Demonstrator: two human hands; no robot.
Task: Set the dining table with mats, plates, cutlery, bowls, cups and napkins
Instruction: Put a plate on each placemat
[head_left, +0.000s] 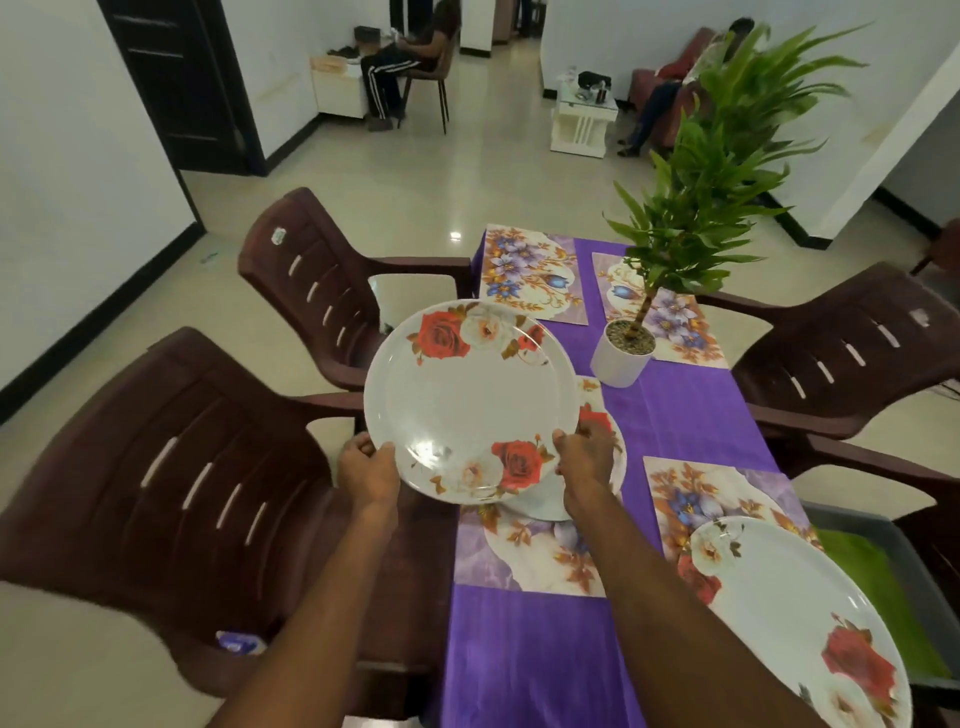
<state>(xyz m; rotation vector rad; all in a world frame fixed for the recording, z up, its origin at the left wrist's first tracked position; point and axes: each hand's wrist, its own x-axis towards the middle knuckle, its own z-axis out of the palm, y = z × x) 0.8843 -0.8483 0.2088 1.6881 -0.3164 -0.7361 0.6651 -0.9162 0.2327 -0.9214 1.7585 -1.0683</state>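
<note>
I hold a white plate with red roses (470, 400) up in the air over the table's left edge. My left hand (369, 467) grips its near-left rim and my right hand (587, 454) grips its near-right rim. Under it, a second rose plate (545, 506) lies on the near-left floral mat (530, 556), mostly hidden. A third rose plate (800, 618) lies on the near-right mat (701, 488). Two more floral mats lie bare at the far left (530, 273) and far right (670, 317) of the purple tablecloth (540, 665).
A potted green plant in a white pot (621, 358) stands mid-table. Brown plastic chairs flank the table: two on the left (182, 493) (322, 291), one on the right (852, 353). A green tray (878, 571) sits at the right. People sit far back in the room.
</note>
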